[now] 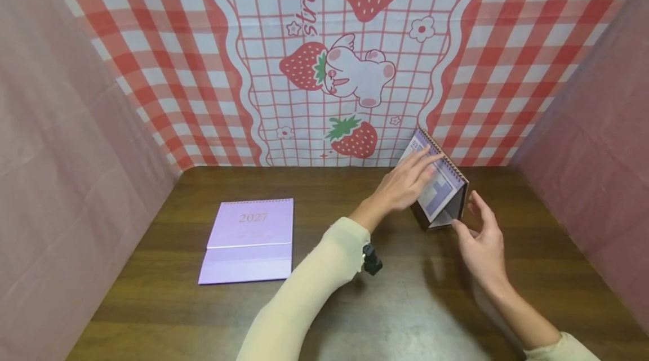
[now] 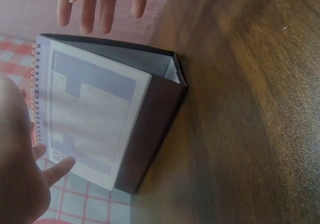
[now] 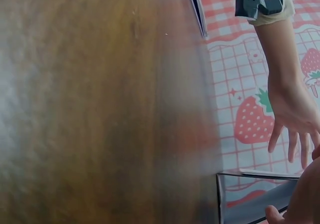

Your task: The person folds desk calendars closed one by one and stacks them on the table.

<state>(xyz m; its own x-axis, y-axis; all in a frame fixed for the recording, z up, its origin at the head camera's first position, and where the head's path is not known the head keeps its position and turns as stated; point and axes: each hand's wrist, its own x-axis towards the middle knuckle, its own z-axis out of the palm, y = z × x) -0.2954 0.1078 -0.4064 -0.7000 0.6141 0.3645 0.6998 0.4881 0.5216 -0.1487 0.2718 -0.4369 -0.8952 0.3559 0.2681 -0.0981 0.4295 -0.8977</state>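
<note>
A spiral-bound desk calendar (image 1: 440,196) stands tent-like at the back right, a lavender-and-white month page facing left and its hollow open end toward me. My left hand (image 1: 405,181) reaches over that page with straight, spread fingers, the tips near the spiral edge. Beside the open end is my right hand (image 1: 484,248), thumb and fingers apart around the near corner and holding nothing. In the left wrist view its fingers (image 2: 107,8) hang apart from the calendar's back panel. The right wrist view catches only part of the calendar's dark-edged base (image 3: 219,199).
On the left of the brown wooden table (image 1: 380,316) lies a lilac calendar (image 1: 248,262) marked 2027. A strawberry-print checked cloth (image 1: 314,141) hangs behind the table, and pink cloths (image 1: 101,124) line both sides. A black device (image 1: 372,259) is strapped to the left wrist.
</note>
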